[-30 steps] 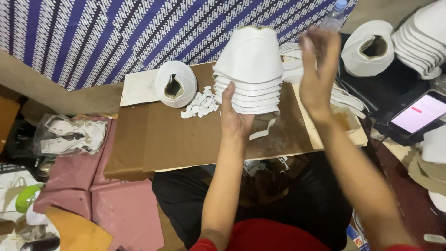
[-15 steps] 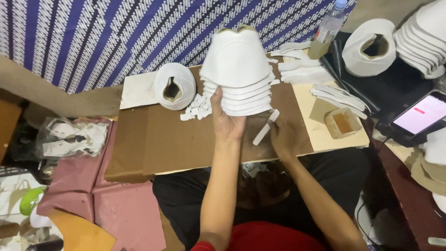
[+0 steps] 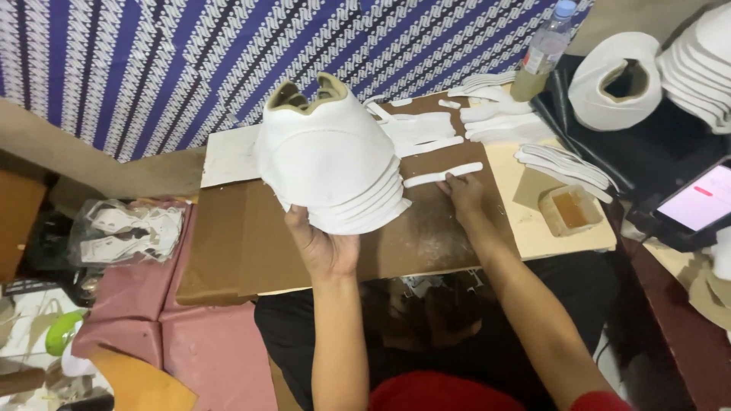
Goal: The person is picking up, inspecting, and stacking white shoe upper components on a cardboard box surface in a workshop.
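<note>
My left hand [image 3: 324, 247] holds up a nested stack of white shoe uppers [image 3: 327, 156] from below, above the brown cardboard work board [image 3: 228, 251]. My right hand [image 3: 463, 194] rests on the board with its fingertips on a long white strip piece [image 3: 443, 175]. More white cut pieces [image 3: 415, 128] lie just beyond the strip, toward the patterned cloth.
A small square tub of amber glue [image 3: 569, 209] sits on a tan board at right. White strips [image 3: 563, 164], a plastic bottle [image 3: 542, 53], more white uppers [image 3: 617, 80] and a lit phone [image 3: 697, 204] lie further right. A bag of white parts [image 3: 126, 228] sits left.
My right hand came down from the top of the stack to the board and slid the white strip away from me. The stack in my left hand has shifted toward the left.
</note>
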